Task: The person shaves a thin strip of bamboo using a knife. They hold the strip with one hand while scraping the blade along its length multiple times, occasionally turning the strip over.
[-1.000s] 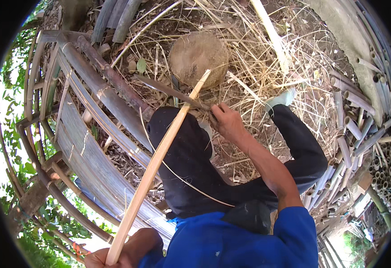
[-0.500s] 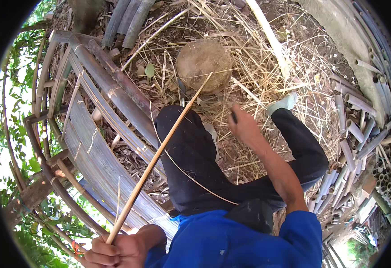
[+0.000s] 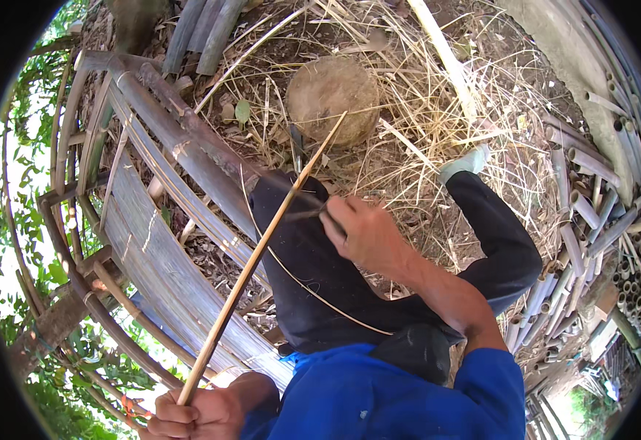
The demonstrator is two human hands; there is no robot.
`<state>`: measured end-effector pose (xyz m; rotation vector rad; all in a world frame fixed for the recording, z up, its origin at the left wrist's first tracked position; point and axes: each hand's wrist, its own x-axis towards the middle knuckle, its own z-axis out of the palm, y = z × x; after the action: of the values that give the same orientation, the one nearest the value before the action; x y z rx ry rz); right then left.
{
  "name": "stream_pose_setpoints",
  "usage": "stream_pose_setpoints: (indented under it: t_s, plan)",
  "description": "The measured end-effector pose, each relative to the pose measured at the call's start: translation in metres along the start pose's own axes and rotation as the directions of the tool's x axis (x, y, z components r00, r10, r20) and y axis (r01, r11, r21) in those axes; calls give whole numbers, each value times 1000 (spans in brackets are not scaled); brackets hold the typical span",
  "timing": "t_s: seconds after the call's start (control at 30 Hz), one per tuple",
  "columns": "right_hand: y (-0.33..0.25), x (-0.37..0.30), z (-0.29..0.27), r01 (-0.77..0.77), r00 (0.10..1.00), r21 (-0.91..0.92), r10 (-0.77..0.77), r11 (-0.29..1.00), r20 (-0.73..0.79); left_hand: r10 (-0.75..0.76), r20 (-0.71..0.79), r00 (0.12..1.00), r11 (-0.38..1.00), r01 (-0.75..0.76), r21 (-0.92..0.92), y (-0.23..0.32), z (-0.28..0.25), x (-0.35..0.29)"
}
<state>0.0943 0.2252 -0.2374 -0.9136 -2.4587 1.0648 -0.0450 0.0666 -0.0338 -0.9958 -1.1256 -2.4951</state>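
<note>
My left hand (image 3: pixel 192 414), at the lower left, is closed around the thick end of a long pale bamboo stick (image 3: pixel 263 243). The stick slants up and away across my thigh, and its thin tip lies over a round wooden block (image 3: pixel 333 99). My right hand (image 3: pixel 368 233) grips the dark handle of a knife (image 3: pixel 307 213). Motion blurs the blade, which reaches toward the stick's middle; whether they touch I cannot tell. A thin curved bamboo strip (image 3: pixel 320 297) lies over my dark trousers below the stick.
Pale shavings (image 3: pixel 423 95) cover the ground around the block. A curved bamboo bench (image 3: pixel 166 242) runs along my left. Cut bamboo poles (image 3: pixel 584 169) and stacked tubes (image 3: pixel 639 286) line the right side. More grey poles (image 3: pixel 207 37) lie at the far left.
My right hand with the knife has swung left and nearer, bringing the blurred blade up to the stick. The left hand and the stick have hardly moved.
</note>
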Motion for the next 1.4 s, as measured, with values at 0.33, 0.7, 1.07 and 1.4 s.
stream_pose_setpoints:
  t_s: [0.33,0.7,1.07,1.4]
  plan:
    - [37,7,11,55,998,-9,-55,998,-10,-42,91,995,995,51,-91,4,-8,0]
    - [228,24,75,-357,933,-157,359,921,-20,-100,177,979,977,131,-171,-1,-1,7]
    - [88,6,28,-186,982,-6,186,983,40,31,165,986,959,17,-282,-12,15,-6]
    - [-10,-17,0,17,1000,-14,-17,1000,10,-26,87,996,973,45,-226,-3,19,-20]
